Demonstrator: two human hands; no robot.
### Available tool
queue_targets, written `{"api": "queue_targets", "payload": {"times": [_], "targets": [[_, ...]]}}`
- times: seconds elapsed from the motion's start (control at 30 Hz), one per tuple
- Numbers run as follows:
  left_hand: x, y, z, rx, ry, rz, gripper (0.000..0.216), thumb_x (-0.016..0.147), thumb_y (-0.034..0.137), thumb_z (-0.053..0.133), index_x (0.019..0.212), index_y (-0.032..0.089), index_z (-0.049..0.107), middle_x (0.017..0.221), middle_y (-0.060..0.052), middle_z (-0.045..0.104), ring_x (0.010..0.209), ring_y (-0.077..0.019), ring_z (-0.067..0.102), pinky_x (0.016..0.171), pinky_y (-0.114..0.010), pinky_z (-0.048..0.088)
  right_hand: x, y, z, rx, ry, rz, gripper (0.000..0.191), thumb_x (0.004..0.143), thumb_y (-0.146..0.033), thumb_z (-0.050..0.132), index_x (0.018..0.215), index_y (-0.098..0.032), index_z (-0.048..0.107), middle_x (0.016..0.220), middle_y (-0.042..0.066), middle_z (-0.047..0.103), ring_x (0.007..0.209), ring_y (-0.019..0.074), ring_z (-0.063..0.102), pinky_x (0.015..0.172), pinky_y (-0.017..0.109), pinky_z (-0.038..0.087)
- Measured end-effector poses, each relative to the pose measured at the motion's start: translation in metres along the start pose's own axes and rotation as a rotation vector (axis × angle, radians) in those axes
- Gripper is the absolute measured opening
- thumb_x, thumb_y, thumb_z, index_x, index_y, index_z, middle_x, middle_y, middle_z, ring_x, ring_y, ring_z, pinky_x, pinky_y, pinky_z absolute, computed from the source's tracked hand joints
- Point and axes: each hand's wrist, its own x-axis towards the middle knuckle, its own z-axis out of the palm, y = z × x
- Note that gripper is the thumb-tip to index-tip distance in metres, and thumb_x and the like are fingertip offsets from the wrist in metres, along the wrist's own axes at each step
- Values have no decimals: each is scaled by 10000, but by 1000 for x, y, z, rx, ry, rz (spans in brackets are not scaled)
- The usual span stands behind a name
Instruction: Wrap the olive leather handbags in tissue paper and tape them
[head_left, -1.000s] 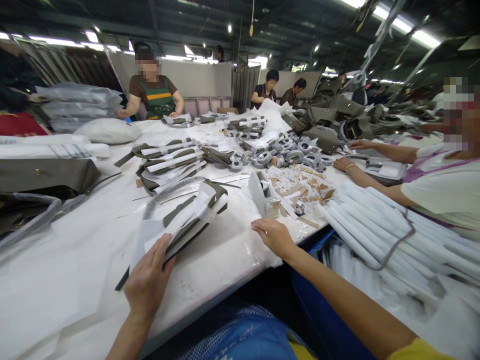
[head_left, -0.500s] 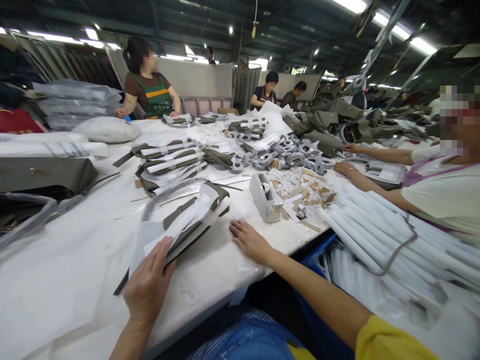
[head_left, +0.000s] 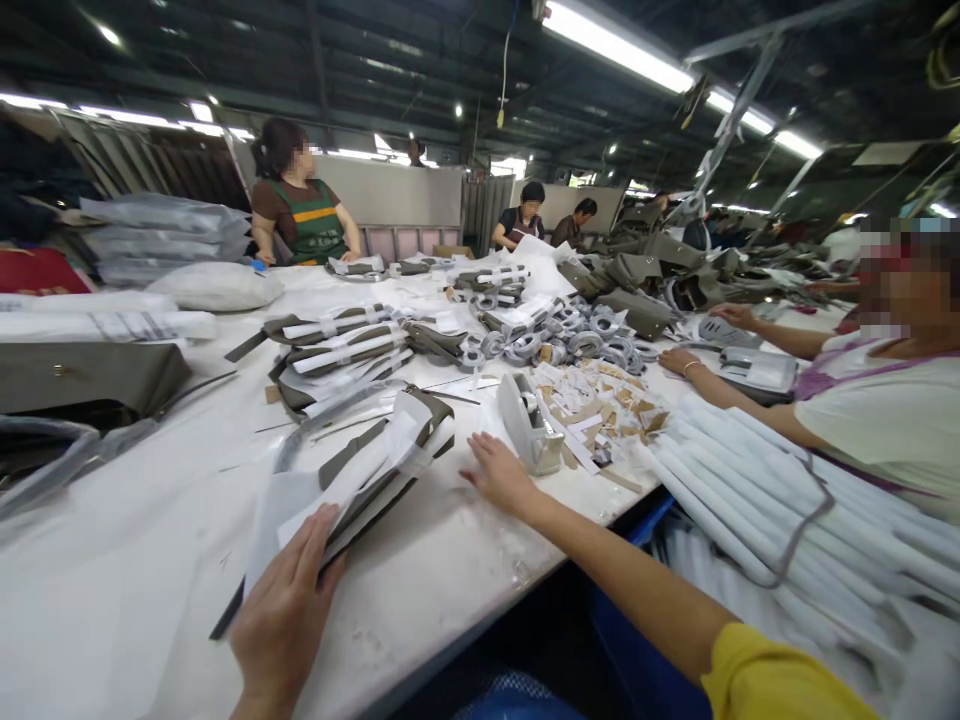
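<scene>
A folded olive-grey bag point(head_left: 369, 500), wrapped with white paper and clear film, lies at a slant on the white table in front of me. My left hand point(head_left: 289, 590) grips its near end, fingers over the top and thumb at the side. To the right of the bag, my right hand point(head_left: 499, 475) is open over the table, fingers stretched and holding nothing. Its fingertips are close to a grey tape dispenser point(head_left: 531, 435), apart from the bag. A thin dark strip sticks out from under the bag, left of my left hand.
Cardboard and paper scraps point(head_left: 600, 400) lie beyond the dispenser, with wrapped rings point(head_left: 592, 345) behind them. More wrapped bags point(head_left: 345, 345) are stacked further back. White padded tubes point(head_left: 750, 490) fill the right side, in front of a co-worker point(head_left: 877, 390). Another olive bag point(head_left: 90, 375) sits left.
My view has tilted upward a little. My right hand has come nearer the tape dispenser, fingers more spread. My left hand still grips the bag. The co-worker's far hand on the right has shifted.
</scene>
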Motion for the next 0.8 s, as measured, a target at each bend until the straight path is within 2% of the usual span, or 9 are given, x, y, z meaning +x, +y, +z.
{"api": "queue_targets", "payload": {"times": [0.07,0.17,0.23,0.3,0.37,0.5,0.57,0.63,0.8], "targets": [[0,0,0,4,6,7,619,967,259,560,1530,255,301,1408,-45,567,1130,-240,645,976,-344,475,-17,-4,14,28,-28,39,585,861,-387,684,1326,-46,590,1422,252,509,1379,380,424,1154,545,318],[0,0,0,-1,11,9,612,969,260,557,1527,249,308,1400,-46,576,1133,-233,644,985,-334,472,-13,0,23,131,-49,73,312,899,-268,621,1171,-144,709,1342,161,616,1312,296,523,1133,430,370],[0,0,0,-6,10,4,605,971,258,551,1526,246,311,1399,-52,576,1140,-233,642,994,-332,469,6,8,17,196,-51,81,169,865,-222,644,975,-205,771,1147,87,733,1130,250,653,1015,351,472],[0,0,1,-15,9,1,607,973,264,547,1529,249,304,1402,-54,574,1139,-236,642,998,-336,469,34,16,2,263,-15,114,83,810,-226,695,822,-213,776,930,48,776,924,227,706,874,312,521],[-1,-1,1,-29,3,-2,625,971,270,548,1537,262,282,1403,-49,574,1133,-242,646,999,-346,471,69,24,-21,338,69,161,99,797,-258,699,756,-194,763,787,28,766,803,204,694,788,287,517],[-1,-1,0,-37,-13,-12,647,968,254,545,1545,279,253,1405,-49,571,1130,-249,648,992,-359,481,138,26,-72,538,310,235,295,877,-380,569,832,-149,746,796,23,750,762,163,657,715,251,493],[-1,0,-1,-35,-10,-21,645,968,253,544,1544,281,256,1403,-54,572,1124,-251,652,983,-364,491,155,19,-91,655,403,236,362,891,-432,526,884,-137,735,848,30,750,751,146,648,690,237,491],[0,0,-2,-32,3,-34,648,965,252,550,1542,291,258,1394,-53,579,1114,-251,658,972,-365,500,152,7,-101,766,455,206,383,874,-475,546,889,-138,728,888,35,751,764,137,650,695,227,498],[-1,0,-2,-30,19,-56,643,960,244,560,1535,295,278,1373,-51,598,1110,-244,660,968,-353,502,106,-21,-93,996,437,110,422,849,-578,584,904,-176,697,919,45,753,857,161,692,795,272,550]]}}
